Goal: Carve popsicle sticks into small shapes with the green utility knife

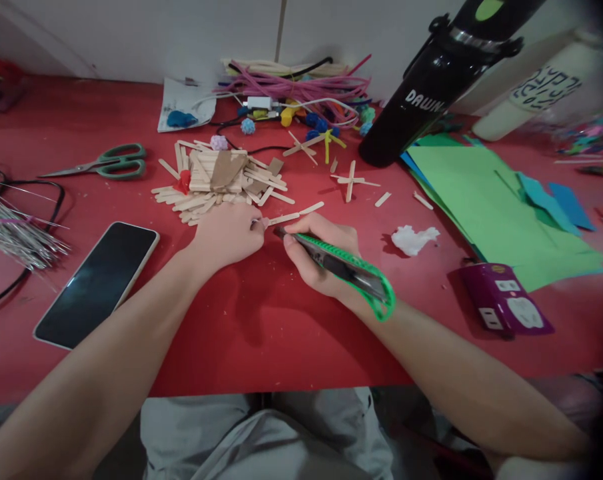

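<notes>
My right hand (317, 257) is closed round a green utility knife (351, 270), whose tip points left at a wooden craft stick (285, 218) lying on the red table (261, 320). My left hand (230, 235) is curled, its fingertips pinching the left end of that stick just beside the blade. A second short stick (312, 208) lies in line with it to the right. Right behind my left hand sits a pile of craft sticks (216, 180) with a piece of brown card and a small red piece on it.
A phone (97, 283) lies face up at the left, green-handled scissors (106, 163) behind it. A black bottle (431, 93), green and blue paper sheets (491, 207), a purple plug adapter (506, 303), crumpled tissue (414, 239), pipe cleaners and pom-poms (301, 100) are spread about.
</notes>
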Demonstrator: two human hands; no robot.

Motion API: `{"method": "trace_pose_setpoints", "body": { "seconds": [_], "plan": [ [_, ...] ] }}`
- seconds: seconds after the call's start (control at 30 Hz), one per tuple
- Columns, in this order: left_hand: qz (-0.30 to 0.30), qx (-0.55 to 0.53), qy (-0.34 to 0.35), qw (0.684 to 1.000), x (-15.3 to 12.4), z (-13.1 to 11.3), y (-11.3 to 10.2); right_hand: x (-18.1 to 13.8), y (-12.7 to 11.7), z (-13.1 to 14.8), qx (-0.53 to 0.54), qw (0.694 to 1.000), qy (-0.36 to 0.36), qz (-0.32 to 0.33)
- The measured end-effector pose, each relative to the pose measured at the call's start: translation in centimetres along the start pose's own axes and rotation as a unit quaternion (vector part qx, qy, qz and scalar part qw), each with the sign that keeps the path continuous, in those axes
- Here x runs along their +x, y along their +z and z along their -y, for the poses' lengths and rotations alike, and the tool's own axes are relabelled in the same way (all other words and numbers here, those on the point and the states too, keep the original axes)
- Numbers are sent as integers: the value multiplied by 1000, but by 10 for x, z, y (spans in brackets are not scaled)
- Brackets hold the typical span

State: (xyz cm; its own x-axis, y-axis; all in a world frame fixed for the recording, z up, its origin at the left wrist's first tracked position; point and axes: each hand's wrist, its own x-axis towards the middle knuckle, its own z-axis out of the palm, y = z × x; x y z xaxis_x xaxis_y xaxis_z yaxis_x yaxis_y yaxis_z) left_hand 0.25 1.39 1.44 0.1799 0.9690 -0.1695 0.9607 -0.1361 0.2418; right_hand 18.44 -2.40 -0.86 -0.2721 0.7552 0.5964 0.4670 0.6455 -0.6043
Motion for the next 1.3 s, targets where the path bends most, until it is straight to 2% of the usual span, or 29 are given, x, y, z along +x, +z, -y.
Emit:
{"method": "trace_pose_setpoints", "body": {
  "seconds": [0.13, 0.3, 1.0, 1.3],
  "plan": [
    [-7, -12, 11, 1000, 1, 3, 0, -1, -3, -3, 4, 1000, 15, -19],
    [-4, -12, 9, 1000, 1, 2, -2, -1, -1, -13, 11, 998, 65, 1],
    [-9, 7, 13, 1000, 1, 2, 0, 5, 2, -10, 41, 997, 56, 30],
    [-9, 16, 10, 1000, 3, 3, 3, 8, 0, -3, 45, 995, 66, 68]
  ]
}}
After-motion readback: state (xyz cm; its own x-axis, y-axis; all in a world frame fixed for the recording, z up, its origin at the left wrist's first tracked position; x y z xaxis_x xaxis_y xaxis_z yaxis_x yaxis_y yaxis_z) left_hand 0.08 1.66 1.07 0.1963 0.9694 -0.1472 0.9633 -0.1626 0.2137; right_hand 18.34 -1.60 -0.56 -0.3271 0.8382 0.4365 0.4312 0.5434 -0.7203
